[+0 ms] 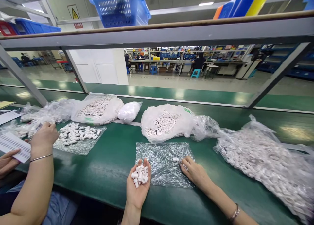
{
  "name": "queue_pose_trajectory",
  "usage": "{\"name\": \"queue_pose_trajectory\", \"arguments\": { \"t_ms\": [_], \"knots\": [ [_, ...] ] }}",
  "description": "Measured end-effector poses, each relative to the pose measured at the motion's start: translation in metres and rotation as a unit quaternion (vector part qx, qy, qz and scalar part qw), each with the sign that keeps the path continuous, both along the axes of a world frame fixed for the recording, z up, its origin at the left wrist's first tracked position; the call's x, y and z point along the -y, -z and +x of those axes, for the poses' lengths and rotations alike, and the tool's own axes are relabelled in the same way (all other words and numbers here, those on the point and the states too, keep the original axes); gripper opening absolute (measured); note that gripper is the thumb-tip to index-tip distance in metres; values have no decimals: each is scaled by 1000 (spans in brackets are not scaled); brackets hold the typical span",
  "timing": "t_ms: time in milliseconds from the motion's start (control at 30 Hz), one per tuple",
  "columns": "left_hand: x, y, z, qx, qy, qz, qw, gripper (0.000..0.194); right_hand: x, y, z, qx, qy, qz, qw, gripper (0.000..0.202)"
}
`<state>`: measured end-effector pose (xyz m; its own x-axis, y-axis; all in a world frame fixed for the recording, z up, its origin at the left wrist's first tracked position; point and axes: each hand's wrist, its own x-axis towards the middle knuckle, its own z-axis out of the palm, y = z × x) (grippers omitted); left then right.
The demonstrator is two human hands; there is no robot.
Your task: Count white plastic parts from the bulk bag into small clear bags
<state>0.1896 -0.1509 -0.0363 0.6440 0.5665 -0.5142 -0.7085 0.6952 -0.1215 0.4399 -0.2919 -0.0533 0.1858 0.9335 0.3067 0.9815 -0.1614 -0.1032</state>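
Observation:
My left hand [137,182], palm up and cupped, carries a heap of small white plastic pipe fittings [140,175]. It is by the left edge of a flat, crinkled transparent plastic bag [164,172] on the green bench. Over the bag's right side, my right hand [192,171] has its fingers curled round white fittings, partly showing at the fingertips. One loose white fitting [176,159] lies on the bag just left of those fingers. Behind the flat bag stands an open white bag [144,120] full of fittings.
A large transparent bag of white pieces [265,159] lies at the right. To the left, a co-worker's hand [45,135] is beside fittings spread on another plastic bag [80,148]; their other hand holds a label sheet [14,146]. A shelf [157,32] with baskets spans overhead.

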Motion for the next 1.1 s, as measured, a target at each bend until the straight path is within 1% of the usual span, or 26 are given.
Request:
{"name": "queue_pose_trajectory", "arguments": {
  "t_ms": [100,200,233,300,367,433,533,633,700,767,833,967,1100],
  "knots": [
    [-1,3,-2,-3,6,-1,1000,28,2,-7,2,-96,14,7,995,28],
    [-4,5,-7,-5,5,1,1000,27,4,-23,10,-230,64,24,971,28],
    [-6,5,-9,-7,1,5,1000,27,3,-30,13,-261,83,30,961,29],
    [-8,4,-12,-15,-2,15,1000,28,1,-42,18,-291,105,38,950,33],
    [-10,3,-13,-26,-1,24,999,29,-4,-51,19,-287,96,37,952,32],
    [-11,3,-13,-32,1,24,999,29,-10,-54,15,-255,57,26,965,27],
    [-9,4,-13,-31,-2,19,999,29,-20,-45,6,-163,-7,-9,987,24],
    [-7,2,-15,-31,-5,16,999,29,-27,-30,3,-87,-32,-39,995,27],
    [-5,-1,-16,-36,-5,17,999,30,-29,-24,5,-80,-32,-47,995,28],
    [-2,-6,-18,-40,-2,19,999,30,-28,-25,6,-115,-20,-42,992,27],
    [0,-11,-19,-41,4,16,999,31,-26,-33,7,-189,4,-29,982,27],
    [5,-17,-18,-26,12,-1,1000,32,-21,-58,2,-339,48,-20,939,33],
    [7,-17,-10,-3,19,-12,1000,31,-20,-77,-6,-421,44,-15,906,34]
  ]
}}
